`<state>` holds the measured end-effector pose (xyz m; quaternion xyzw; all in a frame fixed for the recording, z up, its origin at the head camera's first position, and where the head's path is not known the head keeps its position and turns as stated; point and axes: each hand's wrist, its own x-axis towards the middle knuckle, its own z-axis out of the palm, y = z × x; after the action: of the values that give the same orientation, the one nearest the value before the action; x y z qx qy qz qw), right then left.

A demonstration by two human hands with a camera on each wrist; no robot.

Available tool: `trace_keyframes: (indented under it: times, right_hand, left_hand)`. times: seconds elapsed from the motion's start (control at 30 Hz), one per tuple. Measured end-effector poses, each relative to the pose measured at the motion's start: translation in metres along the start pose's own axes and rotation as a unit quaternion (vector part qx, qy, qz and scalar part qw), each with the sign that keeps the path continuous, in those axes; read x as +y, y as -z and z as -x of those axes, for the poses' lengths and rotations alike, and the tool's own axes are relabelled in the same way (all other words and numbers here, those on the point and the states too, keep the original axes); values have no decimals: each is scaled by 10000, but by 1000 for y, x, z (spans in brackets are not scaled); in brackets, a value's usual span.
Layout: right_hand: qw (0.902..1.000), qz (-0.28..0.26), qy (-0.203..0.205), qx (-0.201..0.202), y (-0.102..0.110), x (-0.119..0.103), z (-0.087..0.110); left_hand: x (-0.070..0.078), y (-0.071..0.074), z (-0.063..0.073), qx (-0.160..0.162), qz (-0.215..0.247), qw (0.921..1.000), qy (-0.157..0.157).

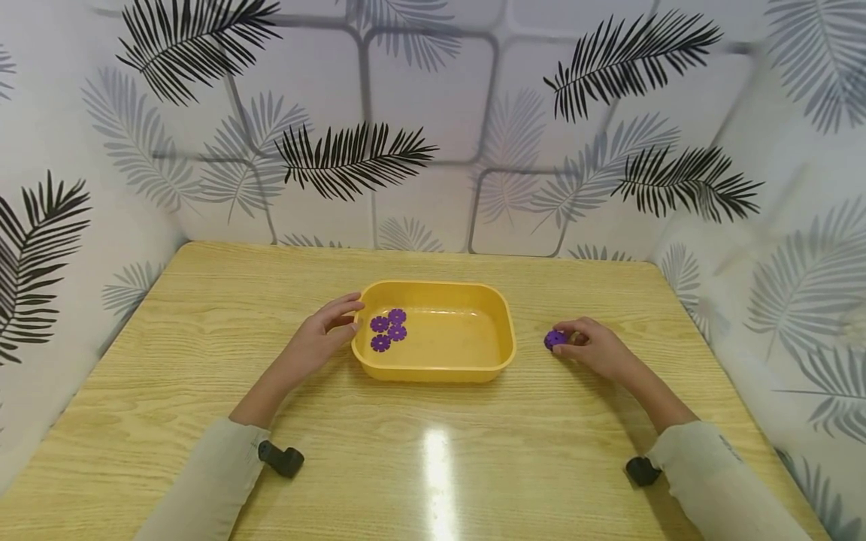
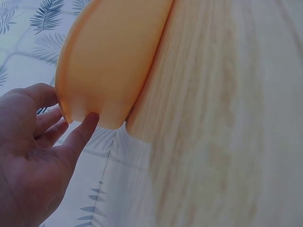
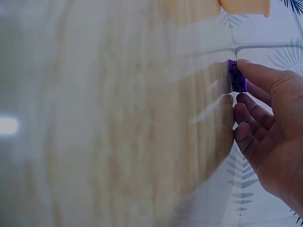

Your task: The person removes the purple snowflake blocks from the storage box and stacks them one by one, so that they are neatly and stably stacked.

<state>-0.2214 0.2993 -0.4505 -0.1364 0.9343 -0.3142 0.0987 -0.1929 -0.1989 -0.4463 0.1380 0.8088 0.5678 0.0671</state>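
A yellow plastic tray (image 1: 440, 368) with rounded corners stands on the table. In its left part lie several purple notched flower-shaped discs (image 1: 380, 343). My left hand (image 1: 325, 334) holds the tray's left end, fingertips at the rim. In the left wrist view, the thumb (image 2: 85, 135) lies against the tray's outer wall (image 2: 109, 61). To the right of the tray, my right hand (image 1: 595, 347) pinches purple notched discs (image 1: 555, 340) at the table top. The right wrist view shows this purple piece (image 3: 237, 76) edge-on between thumb and fingers.
The wood-grain table (image 1: 379, 458) ends at a wall covering (image 1: 433, 98) with a leaf pattern behind and at both sides. Black wrist cameras sit on the left sleeve (image 1: 210, 466) and the right sleeve (image 1: 717, 473). A bright reflection marks the table's front.
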Motion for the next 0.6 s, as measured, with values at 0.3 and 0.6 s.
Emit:
trace_keyframes:
  times: [0.3,0.6]
  right_hand:
    - [9992,-147,-74,374,6,-8,2]
    - [9961,-738,93,475,13,-44,-12]
  left_hand:
    - [-3,0,-1,0,-3,10000,-15]
    - [-4,1,-1,23,-35,10000,-13]
